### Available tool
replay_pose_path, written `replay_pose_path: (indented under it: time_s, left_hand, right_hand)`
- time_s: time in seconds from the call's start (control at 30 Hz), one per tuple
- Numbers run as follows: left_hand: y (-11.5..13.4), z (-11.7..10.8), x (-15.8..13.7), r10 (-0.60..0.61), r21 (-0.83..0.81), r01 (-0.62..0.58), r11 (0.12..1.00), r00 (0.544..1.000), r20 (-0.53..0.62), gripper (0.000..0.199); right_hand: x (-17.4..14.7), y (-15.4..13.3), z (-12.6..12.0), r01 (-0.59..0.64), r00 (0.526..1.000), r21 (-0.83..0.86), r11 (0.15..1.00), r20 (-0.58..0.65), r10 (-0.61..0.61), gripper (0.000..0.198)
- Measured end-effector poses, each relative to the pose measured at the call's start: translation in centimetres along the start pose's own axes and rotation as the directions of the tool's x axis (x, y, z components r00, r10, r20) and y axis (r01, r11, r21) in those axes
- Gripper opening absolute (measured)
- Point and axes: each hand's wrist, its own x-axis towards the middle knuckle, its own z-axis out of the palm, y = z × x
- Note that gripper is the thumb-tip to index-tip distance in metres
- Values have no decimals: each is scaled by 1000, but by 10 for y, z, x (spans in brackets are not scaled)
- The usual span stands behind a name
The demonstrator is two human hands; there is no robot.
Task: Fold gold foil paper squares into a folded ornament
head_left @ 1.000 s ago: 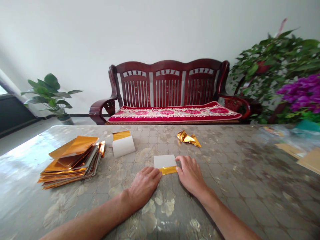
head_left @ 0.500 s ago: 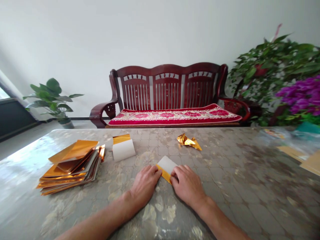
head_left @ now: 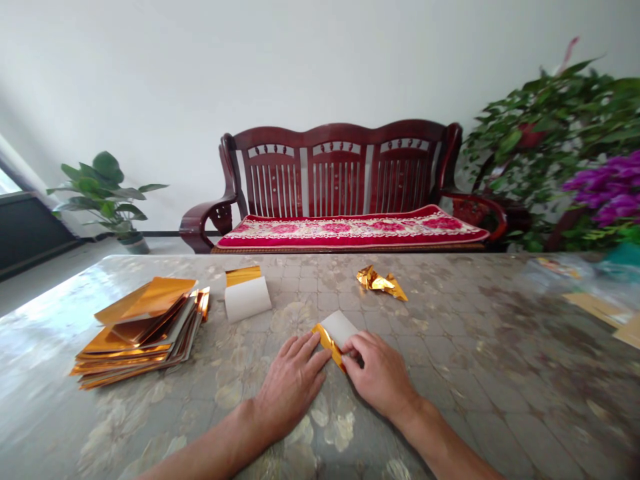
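A small sheet of gold foil paper [head_left: 340,328] lies on the table in front of me, its white back up and a gold strip folded over along the near edge. My left hand [head_left: 296,380] lies flat with fingers stretched out, its fingertips touching the left end of the gold strip. With thumb and index finger pinched, my right hand [head_left: 377,373] grips the strip's right end. Beyond them rests a crumpled, folded gold foil piece [head_left: 383,283]. Further left is another sheet [head_left: 247,299], curled, white side up with a gold edge.
A stack of gold foil paper [head_left: 137,337] stands on the left of the patterned table [head_left: 465,333]. Plastic bags and brown card [head_left: 595,308] lie at the right edge. Behind the table are a wooden bench [head_left: 335,173], a potted plant [head_left: 107,193] and purple flowers [head_left: 607,190].
My left fingers have spread and flattened beside the strip. The gold strip looks wider and partly lifted, and the paper sits slightly further right in view.
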Motion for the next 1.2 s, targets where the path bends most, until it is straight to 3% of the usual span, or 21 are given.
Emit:
replay_pose_path:
  time_s: [0.13, 0.23, 0.4, 0.67, 0.73, 0.9, 1.2]
  left_hand:
    - [-4, 0, 3, -7, -104, 2, 995, 999, -45, 39]
    - [-7, 4, 5, -44, -158, 31, 987, 996, -79, 50]
    - [-9, 10, 7, 18, -116, -24, 993, 998, -55, 62]
    - [-6, 9, 7, -60, -131, 55, 990, 998, -32, 42]
    - [-6, 11, 6, -75, -142, 69, 987, 996, -37, 41]
    - [-8, 14, 4, -72, -147, 63, 987, 996, -52, 44]
    - [-5, 4, 6, 25, 85, -28, 996, 999, 31, 23]
  right_hand:
    - [-1, -2, 0, 70, 998, 34, 997, 2, -70, 8]
    - [-1, -3, 1, 127, 992, 40, 991, 13, -127, 7]
    - [-3, -2, 2, 228, 972, 41, 973, 42, -229, 9]
    - [-4, -2, 1, 297, 951, 82, 951, 61, -303, 7]
    - [-4, -2, 1, 301, 949, 102, 948, 62, -308, 3]
    - [-3, -2, -1, 264, 960, 130, 956, 64, -274, 14]
    - [-3, -2, -2, 293, 947, 71, 953, 115, -300, 21]
